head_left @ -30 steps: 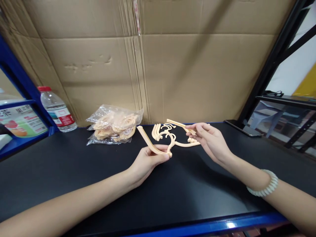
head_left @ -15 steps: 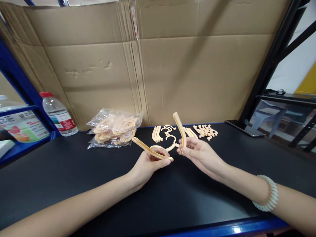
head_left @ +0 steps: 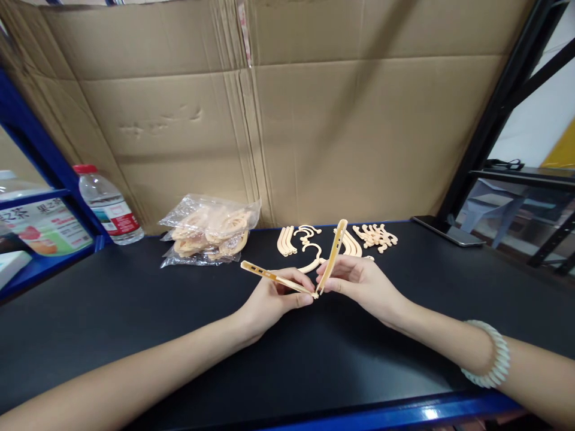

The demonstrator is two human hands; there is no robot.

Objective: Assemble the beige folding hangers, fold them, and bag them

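Both hands meet, fingers pinched, above the middle of the bench.
The left hand (head_left: 269,299) reaches in from the near left corner, thumb and fingers closed; the right hand (head_left: 359,282) comes from the near right corner, pinching likewise, forearm low over the front edge.

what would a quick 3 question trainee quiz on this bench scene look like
1. True or false: the left hand and the right hand each hold a beige plastic strip.
2. Where do the left strip and the right strip meet: A at their near ends, B at their far ends?
3. What stands at the far left of the black bench?

Key: 1 true. 2 A. 3 a water bottle, left of the clear bag of parts.
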